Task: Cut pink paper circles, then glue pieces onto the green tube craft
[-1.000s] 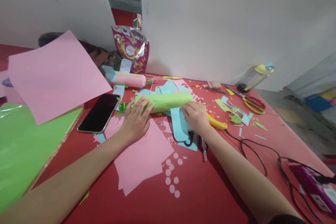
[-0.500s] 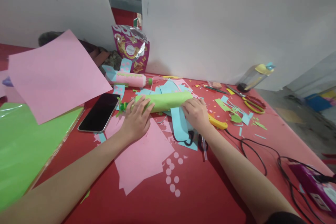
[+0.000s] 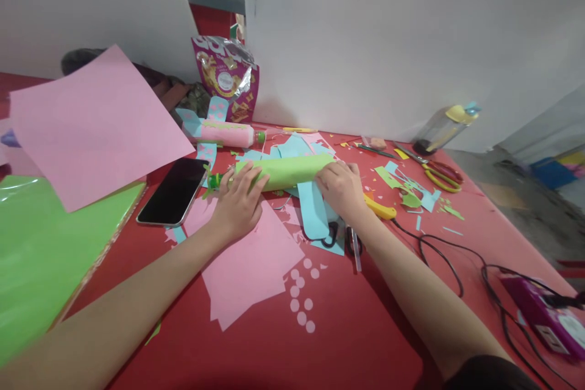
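Note:
A bottle wrapped in light green paper (image 3: 292,172) lies sideways on the red table, its green cap (image 3: 214,181) pointing left. Near the cap end, my left hand (image 3: 240,201) rests over the wrap with its fingers curved round it. My right hand (image 3: 340,189) grips the far right end, fingers bent and thumb hidden. A light blue paper strip (image 3: 313,213) hangs from under the roll toward me. Pink paper sheets (image 3: 251,274) lie below my left hand. Behind is a pink-wrapped bottle (image 3: 228,134) with blue paper fins.
A phone (image 3: 173,192) and green sheets in plastic (image 3: 50,256) lie at left, under a large pink sheet (image 3: 100,128). Right are a yellow glue gun (image 3: 380,208), its cord, scissors (image 3: 441,175), paper scraps and a purple power strip (image 3: 539,314). A snack bag (image 3: 228,76) stands behind.
My hands keep their hold on the green-wrapped bottle, with hardly any movement. The camera view has shifted slightly.

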Action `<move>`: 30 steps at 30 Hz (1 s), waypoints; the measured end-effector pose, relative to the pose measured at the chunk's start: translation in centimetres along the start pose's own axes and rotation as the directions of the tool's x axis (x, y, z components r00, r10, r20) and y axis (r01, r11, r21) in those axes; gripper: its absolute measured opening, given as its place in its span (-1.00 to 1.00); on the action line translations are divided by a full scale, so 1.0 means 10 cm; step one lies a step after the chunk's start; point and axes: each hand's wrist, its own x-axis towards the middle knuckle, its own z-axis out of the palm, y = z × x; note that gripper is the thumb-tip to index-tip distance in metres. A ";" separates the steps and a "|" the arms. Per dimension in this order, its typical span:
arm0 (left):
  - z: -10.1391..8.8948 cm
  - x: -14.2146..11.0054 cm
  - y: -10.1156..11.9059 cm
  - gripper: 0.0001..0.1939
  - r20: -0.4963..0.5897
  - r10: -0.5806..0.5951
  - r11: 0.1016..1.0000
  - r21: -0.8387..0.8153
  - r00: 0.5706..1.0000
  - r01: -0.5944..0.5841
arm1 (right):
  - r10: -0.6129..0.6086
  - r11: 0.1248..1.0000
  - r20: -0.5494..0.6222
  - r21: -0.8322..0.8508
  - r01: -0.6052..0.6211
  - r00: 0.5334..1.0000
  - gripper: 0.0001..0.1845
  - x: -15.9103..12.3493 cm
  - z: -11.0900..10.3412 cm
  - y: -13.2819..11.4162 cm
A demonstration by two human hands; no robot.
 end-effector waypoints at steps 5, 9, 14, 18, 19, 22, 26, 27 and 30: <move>0.00 0.01 -0.01 -0.52 0.010 -0.010 1.000 -0.012 1.000 0.010 | 0.033 0.999 0.013 0.015 -0.033 0.999 -0.86 0.01 -0.07 -0.01; -0.01 0.01 -0.01 -0.51 0.003 -0.003 1.000 0.002 1.000 0.003 | -0.067 0.984 0.139 0.175 0.042 0.988 -0.89 0.00 -0.31 -0.08; -0.01 0.00 0.00 -0.52 0.003 -0.013 1.000 -0.004 1.000 0.013 | -0.375 0.861 0.522 0.502 0.079 0.766 -0.87 -0.17 -0.65 -0.34; -0.02 0.01 0.00 -0.53 0.004 -0.017 1.000 -0.011 1.000 0.017 | -0.388 0.887 0.669 0.459 0.059 0.634 -0.88 -0.30 -0.73 -0.47; -0.02 0.01 0.00 -0.54 0.005 -0.016 1.000 -0.009 1.000 0.016 | -0.381 0.892 0.688 0.449 0.050 0.617 -0.90 -0.32 -0.74 -0.48; -0.02 0.01 0.00 -0.57 -0.001 -0.010 1.000 0.022 1.000 0.010 | -0.381 0.887 0.731 0.461 0.002 0.566 -0.93 -0.34 -0.73 -0.49; -0.01 0.01 -0.01 -0.59 -0.016 0.007 0.998 0.056 1.000 -0.006 | -0.383 0.868 0.755 0.492 -0.073 0.532 -0.91 -0.34 -0.73 -0.51; -0.01 0.01 -0.01 -0.60 -0.018 0.009 0.998 0.059 1.000 -0.008 | -0.382 0.863 0.761 0.496 -0.091 0.525 -0.89 -0.34 -0.73 -0.51; 0.00 0.00 0.00 -0.59 -0.020 0.012 0.998 0.065 1.000 -0.011 | -0.377 0.857 0.772 0.500 -0.124 0.511 -0.86 -0.35 -0.73 -0.52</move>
